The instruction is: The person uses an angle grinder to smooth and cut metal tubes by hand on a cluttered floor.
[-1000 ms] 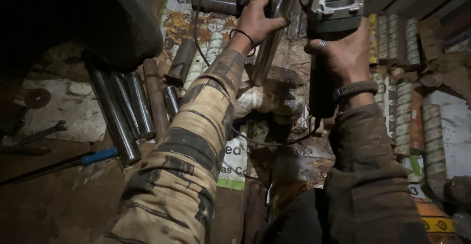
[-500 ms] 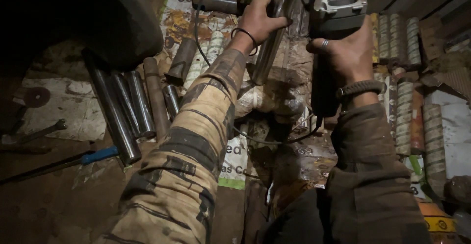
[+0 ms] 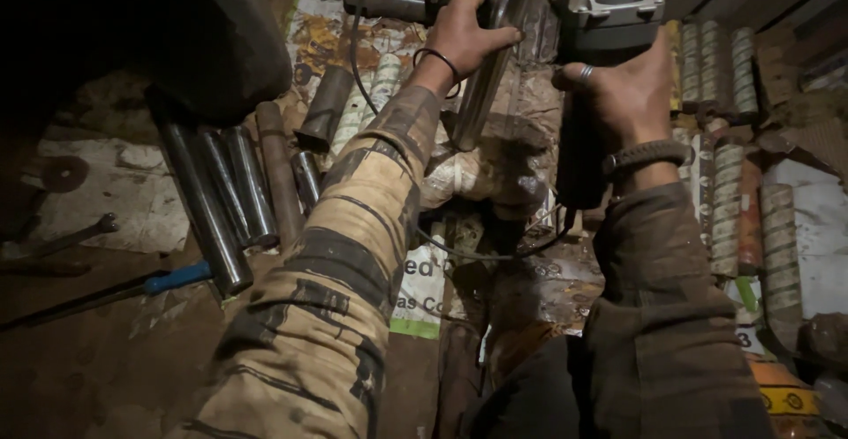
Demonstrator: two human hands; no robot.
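Left hand (image 3: 464, 37): closed around shiny steel tube (image 3: 490, 59), held slanted above the cluttered floor. Right hand (image 3: 623, 94): wrapped round angle grinder (image 3: 601, 41) beside the tube. Risk: power cord (image 3: 495, 253) trailing loose underneath may snag; one-handed tube grip may slip.

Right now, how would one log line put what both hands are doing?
left hand: grip on shiny metal rod | right hand: grip on angle grinder | nearby: steel bars on floor

Two hands show, the left hand (image 3: 465, 37) and the right hand (image 3: 623, 94). One grinder (image 3: 605, 15) at the top. One spanner (image 3: 66, 236) at the left edge. One blue-handled tool (image 3: 177, 276) lower left.
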